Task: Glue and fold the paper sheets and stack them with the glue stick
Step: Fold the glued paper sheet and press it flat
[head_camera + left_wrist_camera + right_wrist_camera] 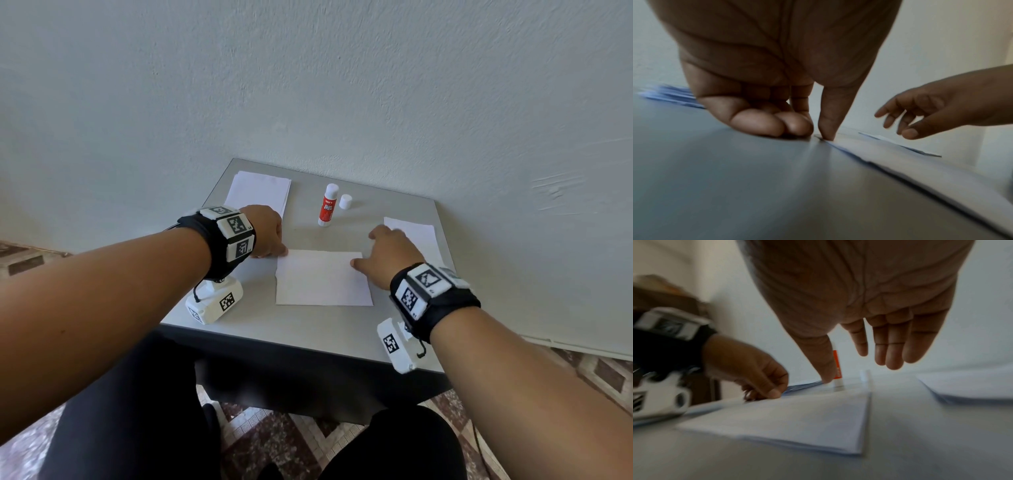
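A folded white sheet lies flat in the middle of the grey table. My left hand is at its far left corner, where the thumb tip and curled fingers pinch the corner down. My right hand hovers just over the sheet's right edge with straight, spread fingers and holds nothing; the right wrist view shows the sheet below it. Behind the sheet, a red and white glue stick stands upright and uncapped, with its white cap beside it.
A stack of white paper lies at the back left of the table. More white paper lies at the right, partly under my right hand. The table stands against a pale wall, and patterned floor tiles show below.
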